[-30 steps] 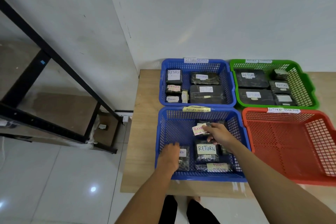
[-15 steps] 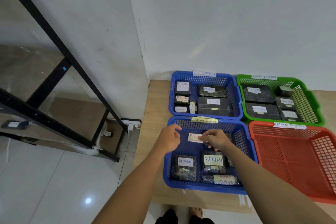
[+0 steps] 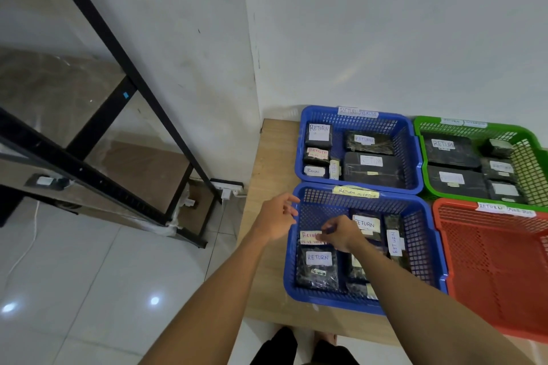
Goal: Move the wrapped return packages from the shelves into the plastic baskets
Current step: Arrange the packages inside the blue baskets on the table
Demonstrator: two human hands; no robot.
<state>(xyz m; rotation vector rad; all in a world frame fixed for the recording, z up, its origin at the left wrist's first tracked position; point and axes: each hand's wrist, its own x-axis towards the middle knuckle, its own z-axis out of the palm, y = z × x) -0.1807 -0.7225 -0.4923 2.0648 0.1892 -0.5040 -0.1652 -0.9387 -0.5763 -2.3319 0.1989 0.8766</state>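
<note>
In the near blue plastic basket (image 3: 292, 272), small dark wrapped package with red-lettered label (image 3: 310, 238) pinched by right hand (image 3: 341, 234); at nine o'clock, left hand (image 3: 274, 218) loosely spread, holding nothing.

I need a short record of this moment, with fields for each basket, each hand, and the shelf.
near blue basket: holds several wrapped packages labelled RETURN
far blue basket: about six wrapped packages
green basket: about five wrapped packages
red basket: no packages visible
right hand: inside the near blue basket, fingers pinching the small package with a red-lettered label
left hand: over the near blue basket's left rim, fingers relaxed, holding nothing
shelf: black frame at left, one small labelled item on it
</note>
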